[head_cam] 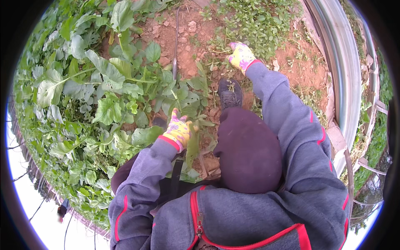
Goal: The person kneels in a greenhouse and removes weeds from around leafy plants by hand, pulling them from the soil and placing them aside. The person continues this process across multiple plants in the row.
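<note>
My left hand [178, 130], in a yellow floral glove, is closed around a bunch of leafy greens [187, 99]. Broad leaves fan out above the fingers, and one long leaf [192, 147] hangs beside the thumb. Further forward and to the right, my right hand [242, 57] wears a matching glove. Its fingers are curled at a thin weed stem [222, 51] at the edge of a low patch of small-leaved weeds [259, 25]. The fingertips there are partly hidden by foliage. Between the hands, my dark shoe [230, 93] rests on reddish soil, with a weed sprig on it.
A slim metal tool with a long rod [175, 59] lies on the soil ahead. Dense broad-leaved vegetable plants [103, 81] fill the left side. Along the right runs a rolled plastic sheet [340, 62]. My bent knee [250, 150] rises between my arms.
</note>
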A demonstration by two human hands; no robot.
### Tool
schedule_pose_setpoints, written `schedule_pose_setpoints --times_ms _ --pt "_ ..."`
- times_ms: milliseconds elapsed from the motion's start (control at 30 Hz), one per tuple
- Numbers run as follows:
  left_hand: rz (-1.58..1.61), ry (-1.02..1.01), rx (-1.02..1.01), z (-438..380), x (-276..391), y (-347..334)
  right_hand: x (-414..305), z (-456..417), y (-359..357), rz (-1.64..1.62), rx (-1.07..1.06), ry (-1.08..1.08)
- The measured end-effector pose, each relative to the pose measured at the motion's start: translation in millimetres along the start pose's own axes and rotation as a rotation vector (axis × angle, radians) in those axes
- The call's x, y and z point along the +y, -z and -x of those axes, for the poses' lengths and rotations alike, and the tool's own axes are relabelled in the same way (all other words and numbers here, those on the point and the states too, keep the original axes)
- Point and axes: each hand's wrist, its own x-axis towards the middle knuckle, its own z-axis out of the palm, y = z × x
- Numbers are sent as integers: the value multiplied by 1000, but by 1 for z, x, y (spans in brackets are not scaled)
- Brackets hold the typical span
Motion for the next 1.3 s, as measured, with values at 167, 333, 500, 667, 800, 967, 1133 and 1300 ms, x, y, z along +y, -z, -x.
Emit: schedule_pose_setpoints --times_ms 167,333,500,667,800,967,1133,1300 --pt "23 1 -21 1 3 -1 -47 24 -17 342 -274 272" --pt "31 21 58 -2 5 -12 -65 27 -45 347 -289 358" --pt "81 23 81 -2 4 -11 -45 3 -48 405 -428 331" --pt "101 30 145 0 4 -4 -25 -38 -30 -97 85 -105" --pt "124 19 109 -3 2 -9 -58 -59 2 78 -69 19" --pt "152 14 48 -6 3 8 -86 -60 -22 392 -253 239" --pt "202 43 64 -8 6 7 -65 -84 -45 418 -206 152" --pt "190 26 39 -5 2 15 -50 -77 -37 228 -162 109"
